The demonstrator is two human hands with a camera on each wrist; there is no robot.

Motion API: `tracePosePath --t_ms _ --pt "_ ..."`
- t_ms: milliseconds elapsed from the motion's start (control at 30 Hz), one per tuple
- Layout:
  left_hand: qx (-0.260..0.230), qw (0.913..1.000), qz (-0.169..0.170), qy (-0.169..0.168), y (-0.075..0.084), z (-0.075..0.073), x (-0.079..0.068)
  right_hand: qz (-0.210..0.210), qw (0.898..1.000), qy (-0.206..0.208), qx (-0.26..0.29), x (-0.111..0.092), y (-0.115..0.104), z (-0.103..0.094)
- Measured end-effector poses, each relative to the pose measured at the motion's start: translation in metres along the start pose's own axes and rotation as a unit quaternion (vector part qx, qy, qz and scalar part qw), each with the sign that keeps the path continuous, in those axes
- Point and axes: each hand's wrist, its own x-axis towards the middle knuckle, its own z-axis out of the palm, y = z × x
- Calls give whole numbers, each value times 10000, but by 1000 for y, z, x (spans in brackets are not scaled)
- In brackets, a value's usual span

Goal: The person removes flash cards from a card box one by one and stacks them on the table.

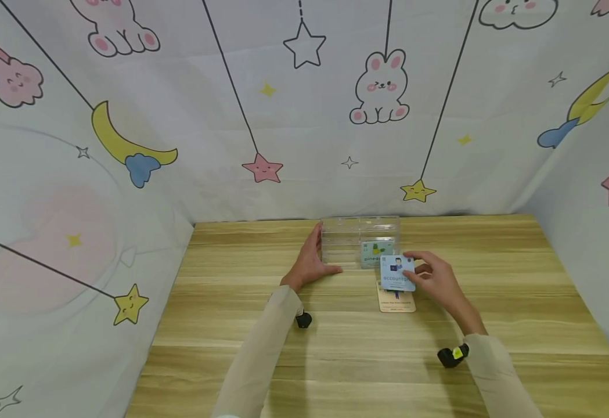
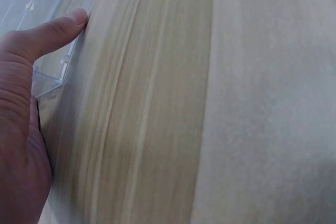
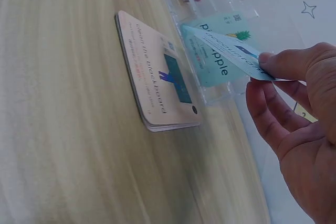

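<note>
While the left hand [image 1: 306,262] is touching the rack [image 1: 342,237], thumb spread wide, the rack's length is stretching toward the right hand [image 1: 436,282], which is pinching a card [image 1: 392,280].

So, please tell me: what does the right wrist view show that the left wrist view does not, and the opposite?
Only the right wrist view shows the right hand pinching the accountant card, the pineapple card, and the card stack with "clean the blackboard" on top.

Only the left wrist view shows the left hand down to its thumb's base.

Both show parts of the clear rack, the wooden table and the left thumb's tip.
</note>
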Motion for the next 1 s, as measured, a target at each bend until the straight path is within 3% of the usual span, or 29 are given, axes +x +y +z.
tracePosePath --t_ms 633,1000 --pt "61 9999 146 49 -3 1 1 378 9979 -482 213 -20 10 9" --pt "70 10000 50 0 -3 1 1 541 9960 -601 381 -26 18 11"
